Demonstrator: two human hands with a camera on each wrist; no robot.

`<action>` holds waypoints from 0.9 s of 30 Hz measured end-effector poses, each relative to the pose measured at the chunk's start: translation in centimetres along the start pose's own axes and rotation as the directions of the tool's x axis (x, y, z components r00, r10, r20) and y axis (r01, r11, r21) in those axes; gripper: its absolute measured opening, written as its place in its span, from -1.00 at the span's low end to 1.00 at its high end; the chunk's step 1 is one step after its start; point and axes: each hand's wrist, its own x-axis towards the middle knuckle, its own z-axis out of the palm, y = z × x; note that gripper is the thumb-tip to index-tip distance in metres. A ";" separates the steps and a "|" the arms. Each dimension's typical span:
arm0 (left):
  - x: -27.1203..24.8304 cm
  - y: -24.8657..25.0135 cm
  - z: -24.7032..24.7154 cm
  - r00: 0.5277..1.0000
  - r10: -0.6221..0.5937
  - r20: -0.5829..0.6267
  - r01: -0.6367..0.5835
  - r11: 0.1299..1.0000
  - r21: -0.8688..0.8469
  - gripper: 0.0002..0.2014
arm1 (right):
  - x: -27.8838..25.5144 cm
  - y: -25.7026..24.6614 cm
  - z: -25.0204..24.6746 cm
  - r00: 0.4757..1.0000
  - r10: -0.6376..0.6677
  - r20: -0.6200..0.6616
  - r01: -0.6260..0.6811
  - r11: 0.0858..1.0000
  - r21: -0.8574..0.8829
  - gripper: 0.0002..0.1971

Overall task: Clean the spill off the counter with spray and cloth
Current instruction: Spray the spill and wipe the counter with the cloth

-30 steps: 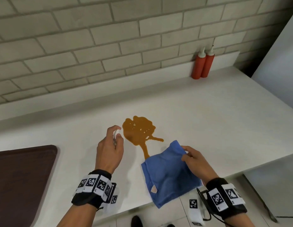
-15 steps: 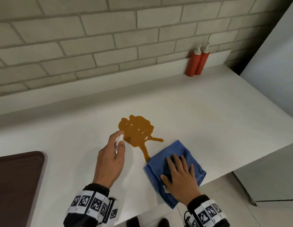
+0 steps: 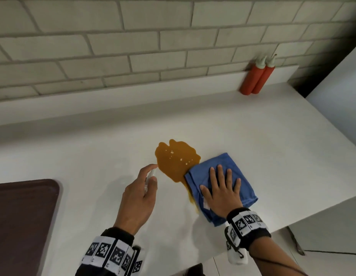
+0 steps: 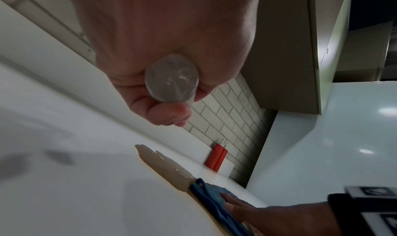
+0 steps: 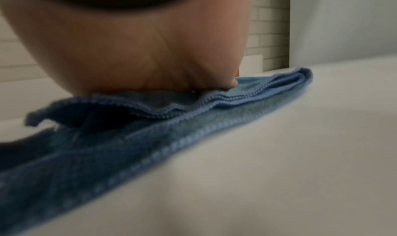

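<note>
An orange-brown spill (image 3: pixel 176 159) lies on the white counter (image 3: pixel 93 160), with a thin trail running toward the front edge. My left hand (image 3: pixel 140 193) grips a small clear spray bottle (image 3: pixel 150 177) just left of the spill; the left wrist view shows the spray bottle's round base (image 4: pixel 171 77) inside curled fingers. A folded blue cloth (image 3: pixel 238 172) lies flat at the spill's right edge, covering part of the trail. My right hand (image 3: pixel 220 188) presses flat on the blue cloth with fingers spread. In the right wrist view the palm rests on the blue cloth (image 5: pixel 171 117).
Two red squeeze bottles (image 3: pixel 256 77) stand against the tiled wall at the back right. A dark brown tray (image 3: pixel 22 222) lies at the front left. A white appliance side (image 3: pixel 336 108) borders the counter on the right. The counter's front edge runs just behind my wrists.
My right hand went from pinching the cloth's corner to pressing flat on it, and has pushed the cloth forward to the spill's edge. The left hand keeps holding the spray bottle.
</note>
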 end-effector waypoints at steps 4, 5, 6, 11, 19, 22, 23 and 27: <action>0.2 -0.4 -0.6 0.999 -0.023 -0.024 0.023 1.000 -0.002 -0.61 | 3.4 -0.3 -1.2 1.000 0.007 0.008 -0.007 1.000 0.007 0.15; 0.3 -0.5 -0.7 0.999 -0.026 -0.039 0.026 1.000 -0.004 -0.61 | 4.2 -0.2 -1.4 1.000 -0.006 0.010 0.006 1.000 -0.001 0.15; 0.3 -0.6 -0.8 0.998 -0.029 -0.057 0.028 1.000 -0.007 -0.62 | 5.0 -0.1 -1.7 1.000 -0.023 0.010 0.023 1.000 -0.013 0.14; 1.1 -1.2 -0.7 0.988 -0.070 -0.137 0.067 0.997 -0.027 -0.65 | 8.6 0.4 -2.9 0.991 -0.132 0.027 0.133 0.990 -0.043 -0.02; 1.5 -0.5 0.2 0.964 -0.142 -0.223 0.135 0.990 -0.050 -0.67 | 13.7 0.7 -5.4 0.940 -0.331 0.084 0.337 0.939 -0.068 -0.06; 1.4 -0.3 0.6 0.952 -0.175 -0.249 0.160 0.984 -0.080 -0.68 | 14.8 1.6 -5.8 0.899 -0.429 0.085 0.432 0.901 -0.025 -0.08; 1.4 -0.3 0.7 0.950 -0.183 -0.251 0.167 0.982 -0.085 -0.67 | 15.1 1.8 -6.1 0.884 -0.460 0.087 0.462 0.887 -0.004 -0.08; 1.8 0.3 1.5 0.949 -0.191 -0.250 0.172 0.981 -0.095 -0.68 | 17.0 2.1 -7.9 0.806 -0.572 0.151 0.573 0.818 0.042 -0.19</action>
